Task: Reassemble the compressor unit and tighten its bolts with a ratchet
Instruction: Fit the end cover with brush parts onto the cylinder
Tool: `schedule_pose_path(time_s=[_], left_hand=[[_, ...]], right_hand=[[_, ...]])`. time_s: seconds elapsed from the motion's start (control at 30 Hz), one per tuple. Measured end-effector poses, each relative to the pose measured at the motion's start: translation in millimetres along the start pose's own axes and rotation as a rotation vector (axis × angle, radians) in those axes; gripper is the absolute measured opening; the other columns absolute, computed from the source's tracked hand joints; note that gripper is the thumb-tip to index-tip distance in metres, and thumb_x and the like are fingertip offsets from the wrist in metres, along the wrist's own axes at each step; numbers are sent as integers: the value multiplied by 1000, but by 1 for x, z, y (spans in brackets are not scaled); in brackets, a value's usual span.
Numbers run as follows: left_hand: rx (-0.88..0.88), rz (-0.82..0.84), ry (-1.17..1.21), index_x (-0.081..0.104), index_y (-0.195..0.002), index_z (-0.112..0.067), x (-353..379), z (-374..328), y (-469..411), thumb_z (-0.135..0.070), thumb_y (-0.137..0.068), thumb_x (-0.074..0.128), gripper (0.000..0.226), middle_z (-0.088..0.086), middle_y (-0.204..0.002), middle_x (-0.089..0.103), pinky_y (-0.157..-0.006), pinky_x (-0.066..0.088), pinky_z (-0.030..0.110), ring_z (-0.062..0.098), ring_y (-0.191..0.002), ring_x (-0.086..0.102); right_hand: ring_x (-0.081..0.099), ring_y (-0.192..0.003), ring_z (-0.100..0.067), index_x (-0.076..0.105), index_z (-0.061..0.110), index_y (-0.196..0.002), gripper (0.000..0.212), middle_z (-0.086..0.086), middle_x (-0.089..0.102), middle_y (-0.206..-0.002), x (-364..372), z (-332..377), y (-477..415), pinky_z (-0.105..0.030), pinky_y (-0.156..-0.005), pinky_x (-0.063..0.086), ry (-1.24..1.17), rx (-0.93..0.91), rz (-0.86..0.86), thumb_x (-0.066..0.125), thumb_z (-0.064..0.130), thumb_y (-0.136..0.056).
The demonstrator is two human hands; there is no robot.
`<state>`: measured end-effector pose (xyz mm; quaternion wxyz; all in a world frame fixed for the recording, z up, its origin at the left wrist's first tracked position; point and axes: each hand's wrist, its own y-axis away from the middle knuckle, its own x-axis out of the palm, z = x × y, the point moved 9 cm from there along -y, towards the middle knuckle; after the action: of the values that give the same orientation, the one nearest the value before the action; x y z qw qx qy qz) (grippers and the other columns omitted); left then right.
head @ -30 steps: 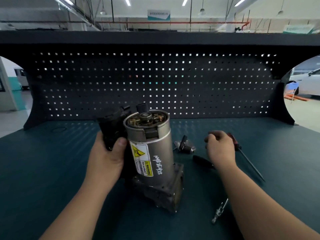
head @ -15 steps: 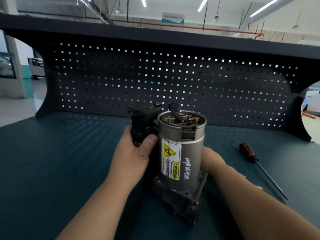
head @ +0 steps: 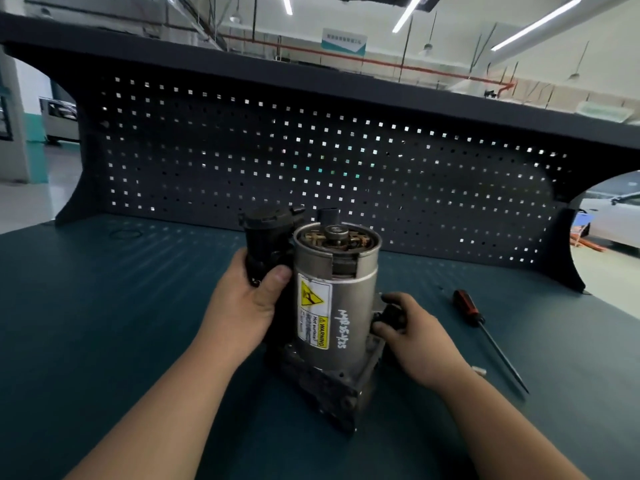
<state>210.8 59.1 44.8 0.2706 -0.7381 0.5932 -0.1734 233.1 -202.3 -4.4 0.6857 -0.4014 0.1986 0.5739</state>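
Observation:
The compressor unit (head: 334,299) stands upright on the green bench: a silver motor cylinder with a yellow warning label, its open top showing the shaft and brushes, on a dark cast base. My left hand (head: 247,299) grips the black housing (head: 266,233) on the cylinder's left side, thumb across its front. My right hand (head: 415,337) holds a small black part (head: 389,315) against the right side of the unit, just above the base, pinched between thumb and fingers.
A screwdriver (head: 479,323) with a red and black handle lies on the bench to the right, shaft pointing toward me. A small pale piece (head: 479,370) lies beside its shaft. A dark pegboard wall (head: 311,161) closes the back of the bench.
My right hand left the bench beside the screwdriver and came in to the compressor's right side with a small black part. The view shifted left and the unit stands more upright.

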Motion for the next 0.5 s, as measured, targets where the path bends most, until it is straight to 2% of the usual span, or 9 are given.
schedule_pose_path(time_s=[0.13, 0.2, 0.27, 0.37, 0.4, 0.5], left_hand=[[19, -36, -9, 54, -99, -36, -8, 0, 0, -100, -48, 39, 83, -31, -85, 63, -60, 37, -1, -25, -79, 54], [17, -84, -23, 58, -103, -22, -17, 4, 1, -90, -57, 45, 83, -24, -92, 61, -60, 38, 0, -21, -78, 55], [-5, -145, -56, 59, -104, -14, -29, 8, 2, -76, -63, 45, 76, -20, -91, 59, -59, 38, 2, -11, -79, 55], [9, -245, -129, 57, -93, -18, -49, 1, 5, -89, -61, 43, 79, -21, -81, 56, -55, 37, 6, -11, -71, 54], [4, -280, -141, 55, -89, -18, -56, 1, 5, -86, -65, 43, 74, -20, -77, 55, -54, 38, 10, -11, -68, 53], [-94, -385, -159, 54, -81, -11, -76, 15, 4, -44, -83, 41, 36, -8, -71, 54, -57, 36, 26, 1, -66, 47]], right_hand=[[61, -109, -11, 51, 27, -130, 35, 8, 66, -118, 24, 19, 7, -31, -96, 46, -75, -58, 111, 57, 33, -96], [59, -106, -11, 52, 25, -130, 35, 8, 63, -121, 26, 21, 7, -29, -94, 45, -43, -52, 89, 53, 37, -97], [58, -105, -11, 52, 26, -130, 35, 7, 62, -122, 22, 19, 6, -28, -91, 44, -30, -43, 62, 48, 40, -98], [58, -107, -14, 51, 30, -129, 33, 7, 62, -121, 15, 13, 8, -32, -91, 47, -22, -26, 34, 47, 39, -98], [59, -105, -14, 52, 30, -127, 31, 7, 63, -118, 12, 10, 7, -33, -89, 49, -8, -18, 18, 47, 37, -97], [60, -83, -13, 58, 29, -116, 23, 12, 64, -91, -7, -6, 4, -29, -68, 48, -8, 59, -103, 47, 31, -96]])
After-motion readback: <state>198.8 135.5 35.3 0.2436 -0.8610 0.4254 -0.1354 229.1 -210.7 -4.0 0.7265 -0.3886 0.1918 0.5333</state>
